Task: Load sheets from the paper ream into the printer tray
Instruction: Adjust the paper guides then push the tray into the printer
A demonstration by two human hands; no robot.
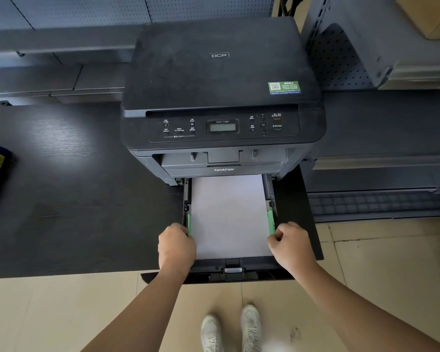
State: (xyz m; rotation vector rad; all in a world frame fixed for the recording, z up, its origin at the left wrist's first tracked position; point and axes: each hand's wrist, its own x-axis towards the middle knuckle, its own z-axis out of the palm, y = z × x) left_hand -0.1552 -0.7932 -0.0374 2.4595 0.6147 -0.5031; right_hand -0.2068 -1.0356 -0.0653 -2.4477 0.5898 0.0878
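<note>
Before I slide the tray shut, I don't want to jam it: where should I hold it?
Hold the tray's front lip, coming from the front and pushing straight in. It sticks out square toward you, past the paper.

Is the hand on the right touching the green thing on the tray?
Touching. The head view shows the right hand with its fingertips pinched on the right green guide beside the paper.
</note>
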